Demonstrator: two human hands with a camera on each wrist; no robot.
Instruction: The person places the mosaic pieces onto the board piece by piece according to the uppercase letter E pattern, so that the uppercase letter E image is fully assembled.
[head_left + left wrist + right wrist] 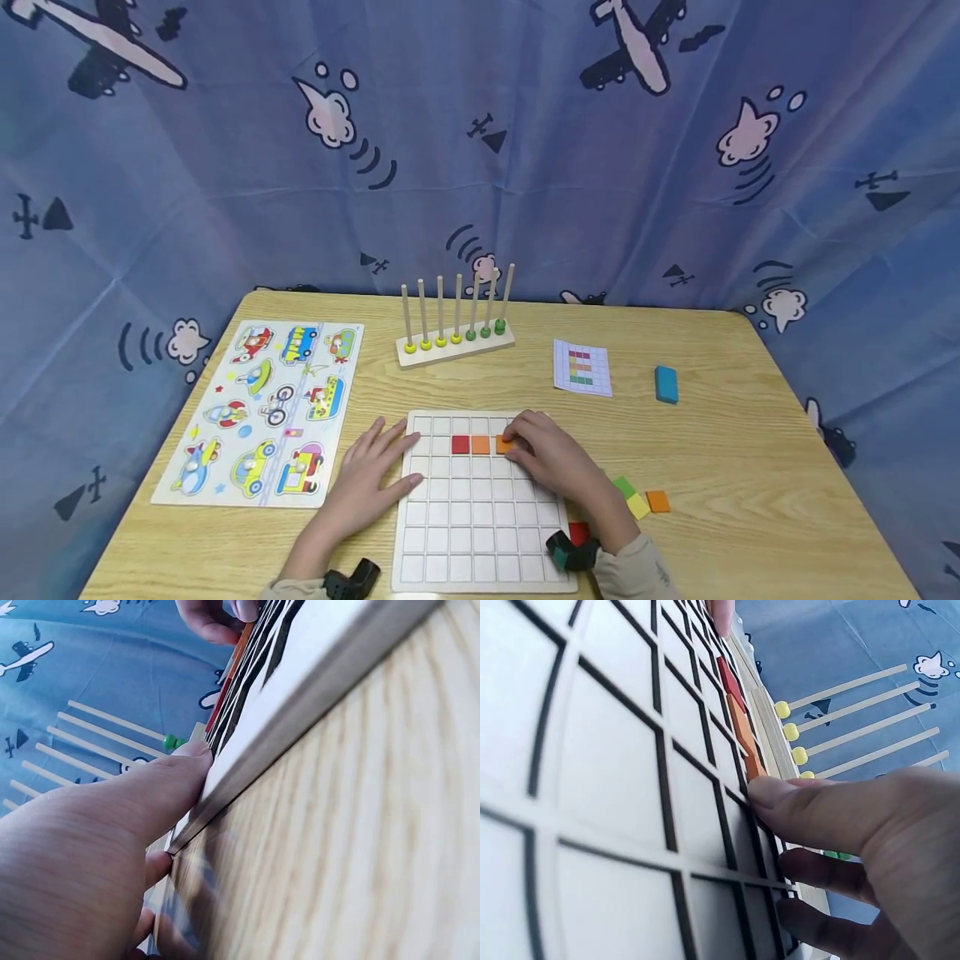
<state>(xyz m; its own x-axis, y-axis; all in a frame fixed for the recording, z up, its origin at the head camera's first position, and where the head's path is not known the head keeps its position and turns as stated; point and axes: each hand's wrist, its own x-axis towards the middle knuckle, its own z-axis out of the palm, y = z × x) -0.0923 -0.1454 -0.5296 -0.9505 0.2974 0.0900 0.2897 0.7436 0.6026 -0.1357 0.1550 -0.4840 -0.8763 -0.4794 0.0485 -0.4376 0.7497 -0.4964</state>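
A white grid board (459, 540) lies flat before me, with a red tile (460, 445) and an orange tile (480, 445) side by side in its second row. Just right of them, my right hand (553, 454) pinches another orange tile (503, 446) at the grid, thumb and fingertips at its right side. The right wrist view shows the thumb (780, 799) against that tile's end. At the board's left edge rests my left hand (365, 477), fingers spread; its thumb (176, 776) touches the rim in the left wrist view.
Loose tiles, including a yellow tile (638, 506) and an orange tile (657, 502), lie right of the board. Beyond are a pattern card (592, 354) and a blue block (666, 385). A peg stand (457, 348) stands behind; a picture puzzle (232, 379) lies left.
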